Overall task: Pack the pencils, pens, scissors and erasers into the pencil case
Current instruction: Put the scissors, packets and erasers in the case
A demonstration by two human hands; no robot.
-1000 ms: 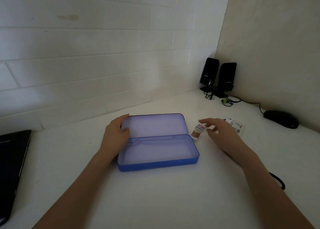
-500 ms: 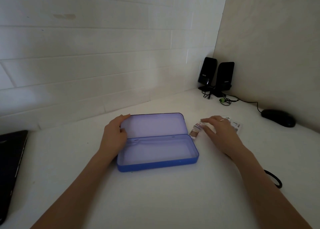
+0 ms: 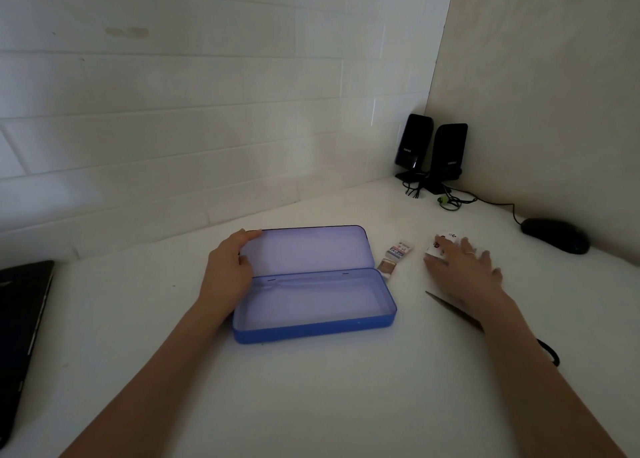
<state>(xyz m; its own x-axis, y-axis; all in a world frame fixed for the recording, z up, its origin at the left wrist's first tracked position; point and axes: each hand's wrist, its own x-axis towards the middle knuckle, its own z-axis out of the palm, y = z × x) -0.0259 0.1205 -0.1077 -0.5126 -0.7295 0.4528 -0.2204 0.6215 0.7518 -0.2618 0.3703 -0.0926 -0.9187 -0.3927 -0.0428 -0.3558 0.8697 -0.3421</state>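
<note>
On the white desk (image 3: 311, 405) we see the blue pencil case (image 3: 313, 329) lying open with nothing in its tray. Our left hand (image 3: 228, 274) rests open against the lid's left edge. Just right of the case lies a wrapped eraser (image 3: 394, 257). Our right hand (image 3: 464, 270) lies spread, fingers on a second white eraser (image 3: 437, 248). Scissors (image 3: 450, 307) show partly beneath that wrist.
</note>
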